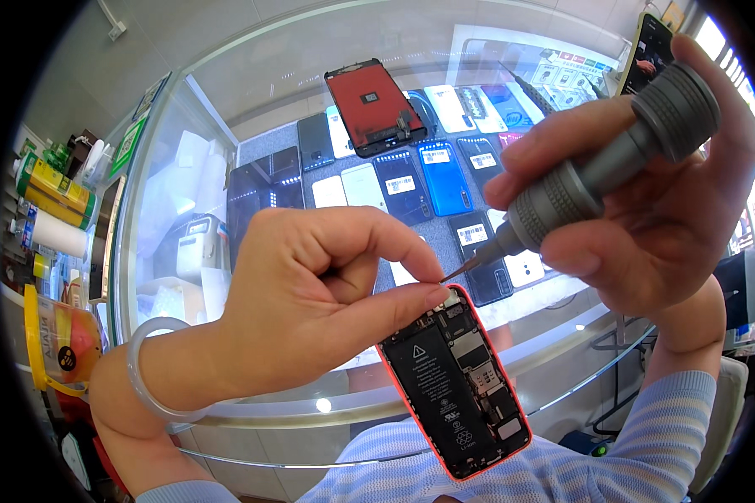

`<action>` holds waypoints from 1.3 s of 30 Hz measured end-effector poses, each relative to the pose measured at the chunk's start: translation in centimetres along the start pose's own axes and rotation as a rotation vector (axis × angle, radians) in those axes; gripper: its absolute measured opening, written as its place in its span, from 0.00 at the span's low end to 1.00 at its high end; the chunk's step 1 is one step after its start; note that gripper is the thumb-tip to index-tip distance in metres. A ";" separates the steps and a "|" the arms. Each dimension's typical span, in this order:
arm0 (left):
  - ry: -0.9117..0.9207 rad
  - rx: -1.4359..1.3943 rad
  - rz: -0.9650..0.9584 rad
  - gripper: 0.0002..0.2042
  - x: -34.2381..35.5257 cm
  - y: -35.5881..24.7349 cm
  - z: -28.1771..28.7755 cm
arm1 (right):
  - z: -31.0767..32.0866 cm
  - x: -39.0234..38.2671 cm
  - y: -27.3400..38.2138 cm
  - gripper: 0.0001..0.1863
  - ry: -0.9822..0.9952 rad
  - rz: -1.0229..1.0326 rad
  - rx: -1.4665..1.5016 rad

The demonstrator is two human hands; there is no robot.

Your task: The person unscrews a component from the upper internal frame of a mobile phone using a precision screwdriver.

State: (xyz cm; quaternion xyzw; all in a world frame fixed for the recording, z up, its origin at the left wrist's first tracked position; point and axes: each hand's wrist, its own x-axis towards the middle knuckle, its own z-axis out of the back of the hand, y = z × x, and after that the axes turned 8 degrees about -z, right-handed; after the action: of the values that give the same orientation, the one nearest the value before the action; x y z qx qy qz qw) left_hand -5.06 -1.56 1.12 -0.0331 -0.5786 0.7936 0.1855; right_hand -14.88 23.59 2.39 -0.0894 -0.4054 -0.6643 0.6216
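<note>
My right hand (646, 218) grips a thick grey screwdriver (562, 197) with knurled rings, its thin tip pointing down and left. The tip meets the closed thumb and forefinger of my left hand (319, 302), at the top end of an opened phone (432, 377). Anything small between those fingertips is hidden. The phone has a pink-red frame; its black battery and circuit board lie bare. My left thumb overlaps its upper edge. A detached phone screen (373, 96) with a red back lies farther off on the glass counter.
Under the glass of the display counter (310, 411) are several phones, among them a blue phone (446, 180). A yellow-rimmed tub (63, 344) and a yellow canister (54, 191) stand at the left. A dark-screened phone (646, 54) stands upright at the far right.
</note>
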 end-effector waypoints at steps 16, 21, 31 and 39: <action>0.003 -0.197 0.056 0.10 -0.1 0.3 0.0 | -0.2 -0.2 0.5 0.54 -0.051 -0.020 0.031; 0.030 -0.085 0.064 0.13 0.0 -0.2 0.4 | 0.0 0.0 0.6 0.54 -0.040 0.002 -0.012; 0.209 0.813 -0.855 0.19 -0.4 0.5 0.0 | -0.3 0.5 2.0 0.56 0.073 -0.050 -0.116; 0.291 0.870 -0.783 0.24 -0.4 0.8 0.1 | -0.7 0.3 1.8 0.57 0.121 -0.052 -0.144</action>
State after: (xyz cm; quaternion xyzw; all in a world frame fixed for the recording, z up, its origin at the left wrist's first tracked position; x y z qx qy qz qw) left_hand -4.90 -1.99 0.31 0.1532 -0.1385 0.8174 0.5378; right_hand -13.08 23.09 2.93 -0.0830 -0.3203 -0.7118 0.6196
